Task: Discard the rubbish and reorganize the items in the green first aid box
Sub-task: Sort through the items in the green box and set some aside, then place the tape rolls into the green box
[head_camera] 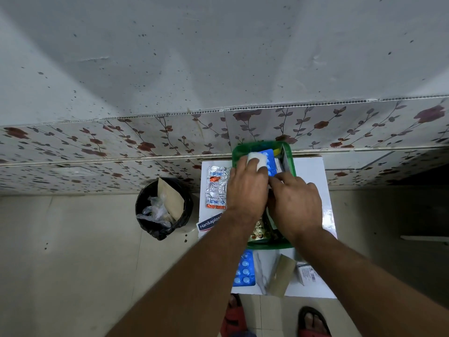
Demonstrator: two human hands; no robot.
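Both hands work over the green first aid box (288,152) on a small white bench (313,171): the left hand (247,188) is clamped around a white gauze roll (257,160) at the box's far end, while the right hand (295,203), just beside it, has its fingers curled down into the box, though whether they grip anything cannot be told. Silver-and-orange blister strips (216,187) lie on the bench just left of the left hand, a Hansaplast pack (209,223) below them. Nearer the person than both hands lies a blue tablet strip (244,269). Farther left, on the floor, stands a black-lined bin (164,207) holding paper and plastic.
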